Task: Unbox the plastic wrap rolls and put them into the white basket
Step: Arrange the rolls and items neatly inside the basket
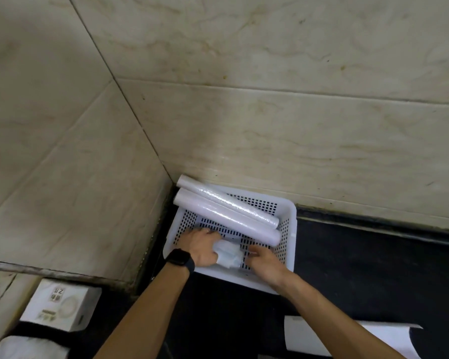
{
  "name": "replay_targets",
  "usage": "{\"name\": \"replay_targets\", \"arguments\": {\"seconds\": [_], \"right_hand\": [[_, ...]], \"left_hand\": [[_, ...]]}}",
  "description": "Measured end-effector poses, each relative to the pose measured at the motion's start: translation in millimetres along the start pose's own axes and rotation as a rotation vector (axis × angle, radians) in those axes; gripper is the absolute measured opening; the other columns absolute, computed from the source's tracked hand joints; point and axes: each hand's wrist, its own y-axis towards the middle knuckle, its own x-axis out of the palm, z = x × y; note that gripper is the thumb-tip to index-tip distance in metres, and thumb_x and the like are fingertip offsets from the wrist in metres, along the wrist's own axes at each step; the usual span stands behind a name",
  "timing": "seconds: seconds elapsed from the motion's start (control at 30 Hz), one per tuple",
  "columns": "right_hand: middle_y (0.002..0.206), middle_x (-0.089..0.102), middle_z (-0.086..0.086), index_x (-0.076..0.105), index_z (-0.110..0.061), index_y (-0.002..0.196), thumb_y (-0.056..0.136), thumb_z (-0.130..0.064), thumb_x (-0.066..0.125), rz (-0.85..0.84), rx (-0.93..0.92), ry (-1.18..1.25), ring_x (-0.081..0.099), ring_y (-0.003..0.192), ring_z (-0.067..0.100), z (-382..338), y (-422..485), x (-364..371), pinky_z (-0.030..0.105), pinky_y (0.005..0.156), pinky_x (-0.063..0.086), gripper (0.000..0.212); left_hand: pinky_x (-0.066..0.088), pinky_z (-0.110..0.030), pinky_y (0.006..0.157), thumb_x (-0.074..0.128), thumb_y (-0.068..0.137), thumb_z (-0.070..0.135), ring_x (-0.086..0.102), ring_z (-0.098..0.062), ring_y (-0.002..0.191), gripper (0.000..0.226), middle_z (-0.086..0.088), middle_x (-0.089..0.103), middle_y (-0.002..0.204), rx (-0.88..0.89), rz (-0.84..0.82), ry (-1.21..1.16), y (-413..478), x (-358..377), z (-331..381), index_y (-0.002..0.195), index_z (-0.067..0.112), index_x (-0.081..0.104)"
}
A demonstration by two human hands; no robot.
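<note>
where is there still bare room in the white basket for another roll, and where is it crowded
Crowded: two plastic wrap rolls lie diagonally across the far half of the white basket, their left ends overhanging its rim, and the left hand and right hand with a crumpled wrapper fill the near half. Free: a thin strip of basket floor between the nearer roll and the hands, and the dark countertop right of the basket.

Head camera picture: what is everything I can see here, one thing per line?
White perforated plastic basket: one, white, on the dark counter in the wall corner.
Long plastic wrap rolls: two, white, lying side by side across the basket, far ends over its rim.
Small crumpled clear plastic piece: one, whitish, in the basket between the hands.
White cardboard box: one, lower left.
White paper sheet: one, bottom right.
Black wristwatch: one, left wrist.
Left hand: touching the plastic piece.
Right hand: beside it.
</note>
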Motion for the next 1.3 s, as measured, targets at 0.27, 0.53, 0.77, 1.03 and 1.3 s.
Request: {"name": "replay_targets", "arguments": {"seconds": [0.27, 0.53, 0.77, 1.03, 1.3], "right_hand": [[0.099, 0.063, -0.013, 0.059, -0.025, 0.104, 0.081, -0.013, 0.057, -0.065, 0.054, 0.121, 0.057, 0.088, -0.002, -8, 4, 11, 0.008, 0.062, 0.043, 0.026], [0.120, 0.066, 0.000, 0.061, -0.019, 0.122, 0.084, -0.001, 0.053, -0.146, 0.037, 0.071, 0.061, 0.108, 0.013, -15, 4, 13, 0.030, 0.096, 0.051, 0.043], [0.113, 0.065, -0.007, 0.059, -0.022, 0.115, 0.091, -0.021, 0.063, 0.003, -0.073, -0.164, 0.062, 0.104, 0.012, -8, -1, -4, 0.027, 0.090, 0.049, 0.024], [0.117, 0.066, 0.002, 0.058, -0.012, 0.127, 0.098, -0.023, 0.059, 0.420, -0.344, -0.416, 0.063, 0.102, 0.019, -40, 34, -51, 0.027, 0.085, 0.050, 0.031], [0.125, 0.063, 0.011, 0.056, -0.012, 0.128, 0.102, -0.027, 0.051, 0.247, -0.269, -0.855, 0.064, 0.104, 0.027, -54, 78, -57, 0.038, 0.089, 0.052, 0.030]], "left_hand": [[0.037, -0.039, 0.106, 0.054, 0.081, 0.025, 0.048, -0.025, 0.124, 0.056, 0.000, 0.052, 0.139, -0.021, 0.021, -0.026, -1, 3, 0, 0.137, 0.032, 0.053], [0.038, -0.040, 0.105, 0.053, 0.083, 0.029, 0.051, -0.025, 0.125, 0.054, 0.002, 0.054, 0.139, -0.004, -0.058, 0.012, -3, 7, 4, 0.137, 0.032, 0.053], [0.041, -0.035, 0.105, 0.053, 0.087, 0.020, 0.049, -0.024, 0.125, 0.055, -0.001, 0.049, 0.143, -0.073, 0.092, -0.333, -7, 9, -4, 0.142, 0.023, 0.048], [0.056, -0.031, 0.072, 0.072, 0.087, 0.041, 0.067, -0.023, 0.100, 0.069, -0.006, 0.058, 0.124, -0.378, 0.496, -1.644, -5, -35, -33, 0.141, 0.018, 0.034], [0.054, -0.049, 0.096, 0.061, 0.096, 0.022, 0.062, -0.031, 0.110, 0.040, -0.013, 0.061, 0.127, -0.479, 0.555, -1.673, 8, -48, -26, 0.134, 0.012, 0.053]]}}
